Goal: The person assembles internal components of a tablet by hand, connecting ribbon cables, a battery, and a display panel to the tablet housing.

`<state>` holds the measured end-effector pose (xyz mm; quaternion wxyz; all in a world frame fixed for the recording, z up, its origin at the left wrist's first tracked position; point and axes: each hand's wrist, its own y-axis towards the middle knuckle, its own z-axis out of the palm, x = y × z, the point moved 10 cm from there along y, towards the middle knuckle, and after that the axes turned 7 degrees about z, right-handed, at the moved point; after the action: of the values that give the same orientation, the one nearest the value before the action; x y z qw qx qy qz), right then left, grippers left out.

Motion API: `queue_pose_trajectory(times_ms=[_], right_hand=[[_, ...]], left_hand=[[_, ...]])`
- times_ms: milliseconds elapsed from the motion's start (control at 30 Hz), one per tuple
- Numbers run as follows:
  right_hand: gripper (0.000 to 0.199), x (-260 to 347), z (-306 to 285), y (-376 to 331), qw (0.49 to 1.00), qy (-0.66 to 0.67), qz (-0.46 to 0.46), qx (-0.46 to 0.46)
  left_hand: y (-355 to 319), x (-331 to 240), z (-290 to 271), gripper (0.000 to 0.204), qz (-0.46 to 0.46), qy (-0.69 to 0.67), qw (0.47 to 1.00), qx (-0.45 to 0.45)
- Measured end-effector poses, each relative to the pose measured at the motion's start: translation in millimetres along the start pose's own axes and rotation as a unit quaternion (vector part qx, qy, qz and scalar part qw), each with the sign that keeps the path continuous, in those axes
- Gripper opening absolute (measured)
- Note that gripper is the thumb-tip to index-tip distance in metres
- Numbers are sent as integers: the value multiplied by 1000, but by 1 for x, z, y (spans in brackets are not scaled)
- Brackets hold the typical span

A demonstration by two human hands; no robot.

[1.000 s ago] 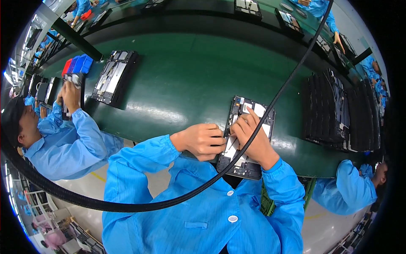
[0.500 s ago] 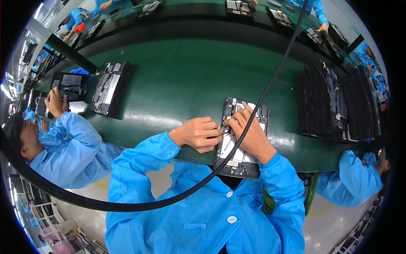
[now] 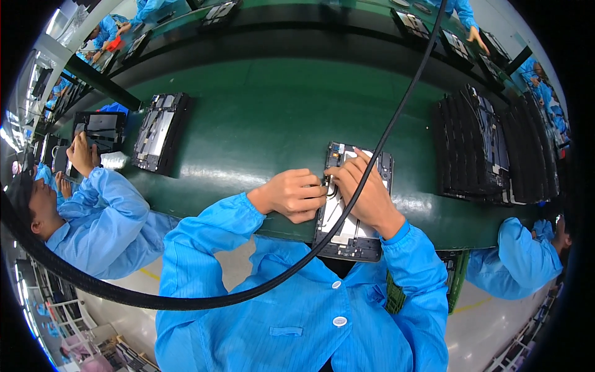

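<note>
An opened tablet [image 3: 365,245] with a black frame and a silver battery area lies near the front edge of the green table. At its left edge my left hand [image 3: 291,196] is closed, fingers curled, with the tips against the side. Over the middle of the tablet reaches my right hand [image 3: 361,192], its thumb and forefinger pinched together close to the left fingertips. A small dark cable or part shows beneath that pinch. What either hand grips is too small and covered to make out.
A stack of opened tablets [image 3: 162,127] stands at left on the green table [image 3: 266,118]; several taller stacks [image 3: 474,142] stand at right. A thick black cable [image 3: 291,271] hangs across the view. Co-workers in blue sit at left [image 3: 102,223] and right [image 3: 514,257].
My right hand's pinched fingers have shifted slightly left along the tablet's edge. My left hand has barely moved. Across the table, one tablet at the far middle is gone from view.
</note>
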<state>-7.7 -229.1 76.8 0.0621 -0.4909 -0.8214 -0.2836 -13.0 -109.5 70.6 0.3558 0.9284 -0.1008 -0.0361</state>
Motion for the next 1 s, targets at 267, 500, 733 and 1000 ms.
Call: queue_pose_trajectory(times_ms=[267,500,733,1000], right_hand=[[38,-24,-6,18,984,166,70,-16],[40,-50,5,17,962,235,137,-7],[39,-55,7,16,968,217,125,-29],[40,-58,9,22,956,247,156,-15]], left_hand=[[-3,3,2,35,51,-20,998,20],[-9,-3,8,39,50,14,996,66],[-7,10,4,35,1,21,999,34],[0,22,3,35,-3,14,997,71]])
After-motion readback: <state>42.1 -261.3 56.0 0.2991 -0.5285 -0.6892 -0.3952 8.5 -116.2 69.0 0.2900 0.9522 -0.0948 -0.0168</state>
